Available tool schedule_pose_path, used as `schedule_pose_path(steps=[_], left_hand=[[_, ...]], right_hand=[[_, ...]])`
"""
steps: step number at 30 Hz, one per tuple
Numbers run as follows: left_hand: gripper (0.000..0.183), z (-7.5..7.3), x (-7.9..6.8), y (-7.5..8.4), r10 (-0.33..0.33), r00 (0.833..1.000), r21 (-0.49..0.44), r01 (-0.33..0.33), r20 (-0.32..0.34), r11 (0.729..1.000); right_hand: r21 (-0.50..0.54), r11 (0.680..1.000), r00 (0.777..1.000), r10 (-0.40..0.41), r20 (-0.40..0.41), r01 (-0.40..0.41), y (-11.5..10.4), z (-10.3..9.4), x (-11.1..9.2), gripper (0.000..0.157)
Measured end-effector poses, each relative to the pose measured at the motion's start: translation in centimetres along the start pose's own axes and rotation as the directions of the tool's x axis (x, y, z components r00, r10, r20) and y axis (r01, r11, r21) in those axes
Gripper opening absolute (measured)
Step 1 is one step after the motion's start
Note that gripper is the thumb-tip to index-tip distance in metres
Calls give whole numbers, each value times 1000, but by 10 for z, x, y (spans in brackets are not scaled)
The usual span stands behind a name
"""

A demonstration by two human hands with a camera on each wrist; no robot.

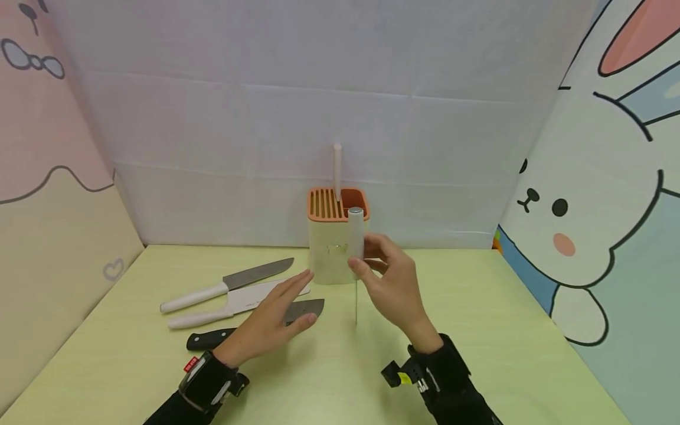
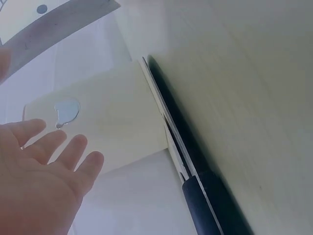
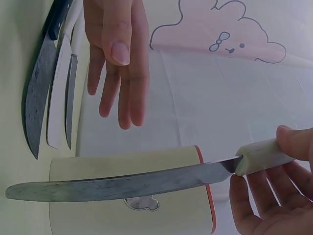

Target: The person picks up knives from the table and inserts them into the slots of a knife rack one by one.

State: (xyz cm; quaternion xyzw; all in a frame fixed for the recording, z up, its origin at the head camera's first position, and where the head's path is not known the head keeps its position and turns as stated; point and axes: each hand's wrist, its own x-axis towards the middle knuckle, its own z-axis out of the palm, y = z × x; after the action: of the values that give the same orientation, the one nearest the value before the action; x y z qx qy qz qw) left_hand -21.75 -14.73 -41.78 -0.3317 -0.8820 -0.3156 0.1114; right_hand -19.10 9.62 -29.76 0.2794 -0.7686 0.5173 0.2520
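My right hand (image 1: 392, 286) pinches the white handle of a kitchen knife (image 3: 122, 188) between thumb and fingers. The knife hangs upright, blade down, in front of a cream knife block (image 1: 325, 251) with an orange slotted top. My left hand (image 1: 273, 321) is held open, fingers straight and apart, above the knives on the table. Beneath and beside it lie a grey-bladed knife with white handle (image 1: 257, 273), a white-bladed knife (image 1: 199, 319) and a black-handled knife (image 1: 209, 339). That hand partly covers the last two blades.
A white handle (image 1: 337, 168) sticks up from the block's top, between the slots and the open compartment. The block stands at the back of the pale yellow table (image 1: 478, 330), close to a white cloth wall (image 1: 239, 130). Cartoon-printed panels flank both sides.
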Motion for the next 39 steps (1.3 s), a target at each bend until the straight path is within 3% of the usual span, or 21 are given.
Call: schedule_pose_path(steps=[9, 16, 23, 32, 39], left_hand=[[75, 2, 2, 1, 0, 1000, -8, 0, -17, 1000], [72, 7, 3, 4, 14, 998, -21, -15, -58, 1000], [65, 7, 6, 8, -15, 996, -75, 9, -84, 997], [61, -9, 14, 18, 30, 990, -146, -51, -141, 988], [62, -23, 33, 29, 94, 974, -151, -126, -208, 980]], right_hand=[[96, 993, 997, 72, -27, -69, 1, -3, -1, 35], [115, 990, 996, 90, -21, -87, 1, -3, -2, 35], [113, 989, 995, 101, -8, -99, 0, -4, -3, 35], [151, 985, 996, 85, -10, -83, 1, -3, -2, 35], [150, 986, 997, 80, 1, -80, 0, -1, -3, 36]])
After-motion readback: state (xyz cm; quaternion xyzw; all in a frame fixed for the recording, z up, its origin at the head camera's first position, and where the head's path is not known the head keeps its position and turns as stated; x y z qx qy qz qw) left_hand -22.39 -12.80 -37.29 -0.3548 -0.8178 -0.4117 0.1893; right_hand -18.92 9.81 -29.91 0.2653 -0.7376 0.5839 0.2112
